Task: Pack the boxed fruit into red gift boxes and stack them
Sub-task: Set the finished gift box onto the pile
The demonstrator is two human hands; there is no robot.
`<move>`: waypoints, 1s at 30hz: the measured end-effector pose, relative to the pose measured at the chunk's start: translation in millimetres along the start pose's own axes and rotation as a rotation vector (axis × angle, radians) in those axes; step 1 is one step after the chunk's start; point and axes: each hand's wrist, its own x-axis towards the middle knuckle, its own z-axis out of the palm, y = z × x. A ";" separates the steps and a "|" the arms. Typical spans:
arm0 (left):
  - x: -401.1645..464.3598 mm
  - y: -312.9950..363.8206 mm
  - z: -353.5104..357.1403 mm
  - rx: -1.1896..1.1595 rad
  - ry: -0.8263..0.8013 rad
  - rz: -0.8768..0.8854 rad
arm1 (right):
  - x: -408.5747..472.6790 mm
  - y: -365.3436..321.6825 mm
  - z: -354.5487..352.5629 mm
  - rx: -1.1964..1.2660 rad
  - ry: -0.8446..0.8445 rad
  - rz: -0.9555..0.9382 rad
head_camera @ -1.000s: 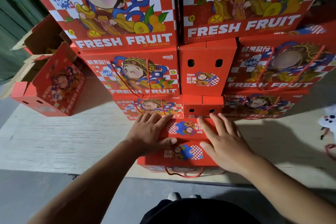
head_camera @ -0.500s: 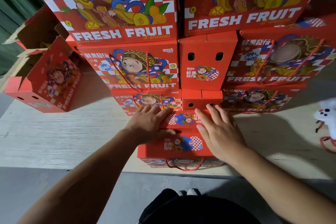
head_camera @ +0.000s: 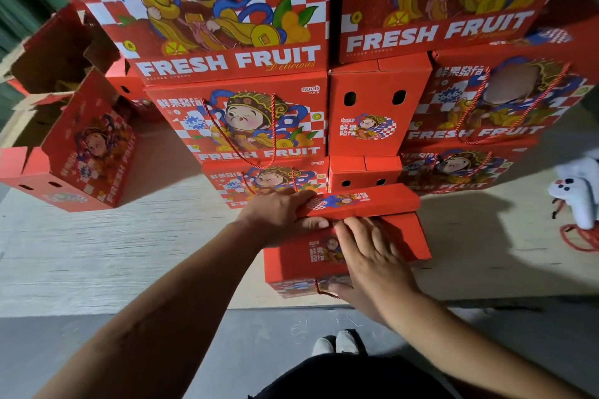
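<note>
Stacked red gift boxes (head_camera: 236, 120) wall the pale platform (head_camera: 97, 246), where the left hand (head_camera: 275, 214) grips the front box's (head_camera: 301, 266) raised lid flap (head_camera: 359, 202) while the flat, open right hand (head_camera: 372, 256) steadies its top, apparently for closing.

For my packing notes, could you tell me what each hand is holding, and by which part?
The left hand grips the raised top flap of the near red gift box at its left end. The right hand lies flat on the box, holding nothing.
</note>
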 end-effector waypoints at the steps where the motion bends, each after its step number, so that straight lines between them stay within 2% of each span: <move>1: 2.4 -1.6 -3.6 -0.047 -0.028 -0.003 | 1.8 0.0 2.6 0.006 0.000 0.018; 5: 6.4 -10.7 -23.7 -0.268 -0.154 -0.014 | 5.9 7.9 -3.5 -0.042 0.154 -0.013; 10: -1.5 -17.9 -33.9 -0.504 0.012 -0.047 | -8.5 8.7 6.1 -0.013 0.402 0.000; 12: -8.4 -20.3 -29.3 -0.650 -0.010 -0.101 | -15.1 13.6 10.0 0.016 0.487 0.080; 14: -17.5 -18.7 -20.8 -0.782 -0.059 -0.135 | -20.3 16.8 8.3 0.096 0.526 0.180; 16: -29.6 -11.5 -12.9 -0.855 -0.098 -0.134 | -27.7 15.1 13.0 0.160 0.543 0.198; 18: -40.1 -5.0 -8.3 -0.816 -0.174 -0.169 | -38.5 7.7 24.5 0.295 0.559 0.262; 19: -43.6 -0.7 -7.0 -0.752 -0.228 -0.193 | -43.4 4.2 29.2 0.467 0.568 0.337; 21: -50.3 13.7 -9.0 -0.655 -0.360 -0.184 | -49.2 -3.9 29.9 0.923 0.507 0.449; 23: -58.9 35.9 -10.3 -0.720 -0.483 -0.094 | -39.4 -6.0 21.2 1.204 0.421 0.535; 25: -66.9 57.5 -4.2 -0.842 -0.470 -0.054 | -25.6 -4.4 10.8 1.328 0.327 0.492; 26: -71.7 65.4 0.0 -0.876 -0.435 -0.088 | -20.8 -3.7 7.6 1.329 0.281 0.447; 30: -92.9 79.9 5.5 -1.172 -0.485 -0.292 | 1.7 14.2 -22.3 1.176 0.071 0.276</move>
